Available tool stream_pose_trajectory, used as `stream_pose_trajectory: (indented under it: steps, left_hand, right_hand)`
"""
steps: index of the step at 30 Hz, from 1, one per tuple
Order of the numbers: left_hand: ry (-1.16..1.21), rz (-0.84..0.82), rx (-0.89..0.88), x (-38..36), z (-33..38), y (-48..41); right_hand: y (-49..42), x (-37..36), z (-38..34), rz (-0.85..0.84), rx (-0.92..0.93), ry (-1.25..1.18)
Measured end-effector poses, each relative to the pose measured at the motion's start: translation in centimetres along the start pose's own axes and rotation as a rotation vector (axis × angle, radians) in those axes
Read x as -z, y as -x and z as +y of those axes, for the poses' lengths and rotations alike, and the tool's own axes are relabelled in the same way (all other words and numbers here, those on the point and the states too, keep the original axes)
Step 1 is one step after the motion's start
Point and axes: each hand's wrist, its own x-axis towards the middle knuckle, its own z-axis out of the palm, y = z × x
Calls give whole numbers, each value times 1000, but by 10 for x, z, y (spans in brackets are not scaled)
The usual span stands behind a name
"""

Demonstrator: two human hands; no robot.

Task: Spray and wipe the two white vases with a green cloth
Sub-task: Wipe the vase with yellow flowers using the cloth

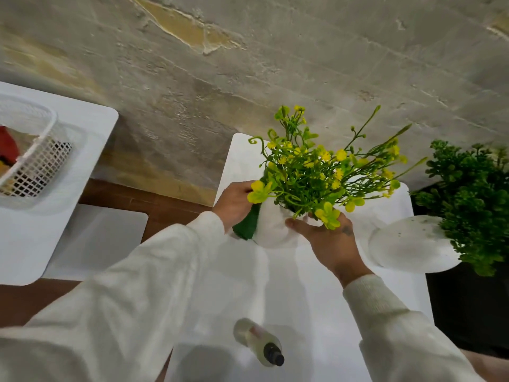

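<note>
A white vase (pixel 271 226) with yellow-green flowers (pixel 316 172) stands on the white table (pixel 303 299). My left hand (pixel 234 202) grips a green cloth (pixel 248 224) and presses it against the vase's left side. My right hand (pixel 330 241) holds the vase near its neck from the right, fingers curled round it. A second white vase (pixel 410 244) with dark green foliage (pixel 471 199) stands to the right. A clear spray bottle (pixel 260 343) with a black top stands near the front of the table.
A white lattice basket (pixel 33 153) with red and other items sits on another white table (pixel 91 128) at the left. A rough stone wall (pixel 248 64) runs behind. Brown wooden floor (pixel 154 199) shows between the tables.
</note>
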Motion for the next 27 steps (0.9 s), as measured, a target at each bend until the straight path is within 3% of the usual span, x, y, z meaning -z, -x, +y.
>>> stream_pose_trajectory:
  steps: [5,10,15,18,22,27]
  left_hand:
    - [81,91,305,-2,-29,7]
    - [284,67,189,0,-21,24]
    - [20,61,-63,-10,3,12]
    - [-2,28,12,-3,6,1]
    - [-94,55,254,-1,-12,3]
    - [-87,155,226,-5,-33,29]
  right_hand:
    - [1,2,-5,-13,6,32]
    - [3,1,-4,2,-3,12]
    - [5,2,-7,4,-44,40]
    - [6,4,-11,-3,-61,38]
    - [8,4,-12,-4,-58,7]
    - [9,3,-9,-11,-61,-27]
